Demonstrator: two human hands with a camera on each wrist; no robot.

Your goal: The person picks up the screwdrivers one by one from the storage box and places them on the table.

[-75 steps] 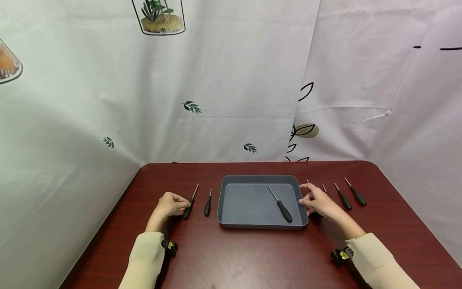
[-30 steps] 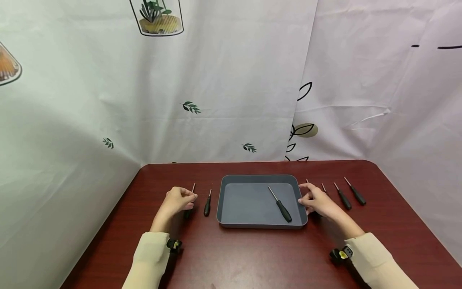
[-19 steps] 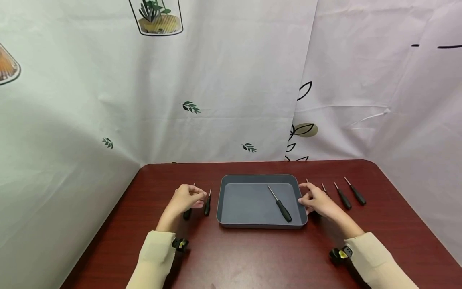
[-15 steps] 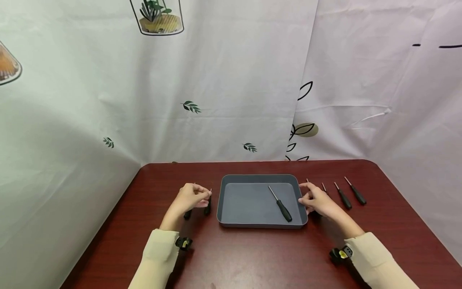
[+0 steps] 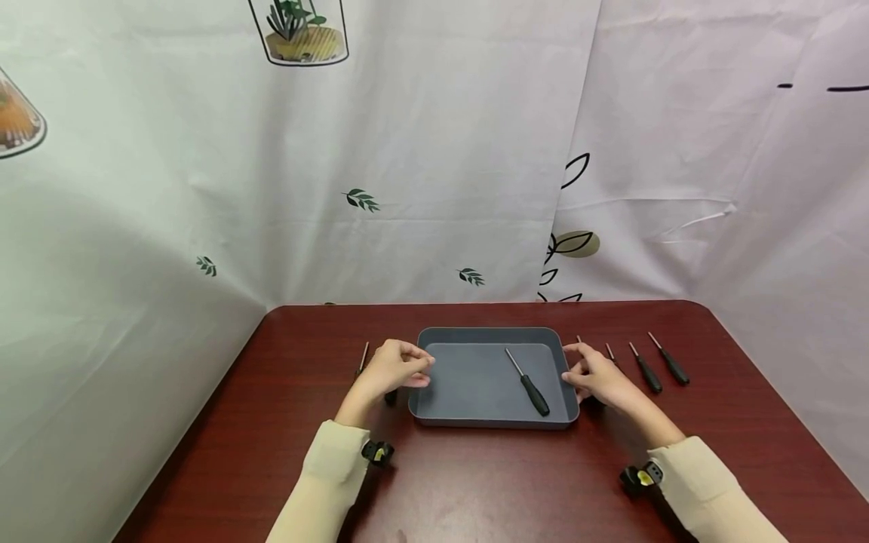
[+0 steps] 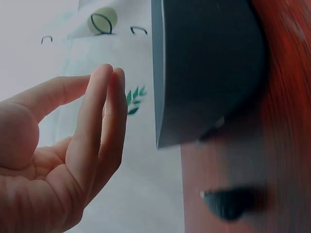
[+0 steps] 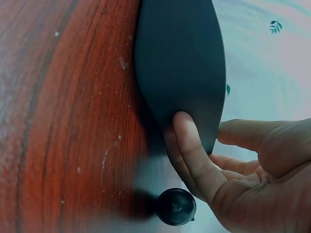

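Note:
A shallow grey rectangular tray (image 5: 468, 385) lies on the table, with one black-handled screwdriver (image 5: 534, 394) inside. My left hand (image 5: 390, 371) hovers over the tray's left edge. In the left wrist view its thumb and fingertips come together with nothing visible between them. Beneath that hand, two screwdrivers are partly hidden: one shows its shaft (image 5: 364, 356), the other its black handle (image 5: 391, 397). At the tray's right wall, my right hand (image 5: 597, 377) pinches the rim, fingers against the outer side. A screwdriver handle (image 7: 176, 207) sits close below these fingers.
Right of the tray, two screwdrivers lie in plain view, a nearer one (image 5: 645, 369) and a farther one (image 5: 670, 362). Others are partly covered by the right hand. Patterned white cloth (image 5: 434, 151) hangs behind the reddish-brown table (image 5: 475, 483).
My left hand has moved right, away from the leftmost screwdriver, passing over the second one to the tray's left edge. Both screwdrivers stay on the table. The right hand keeps its place.

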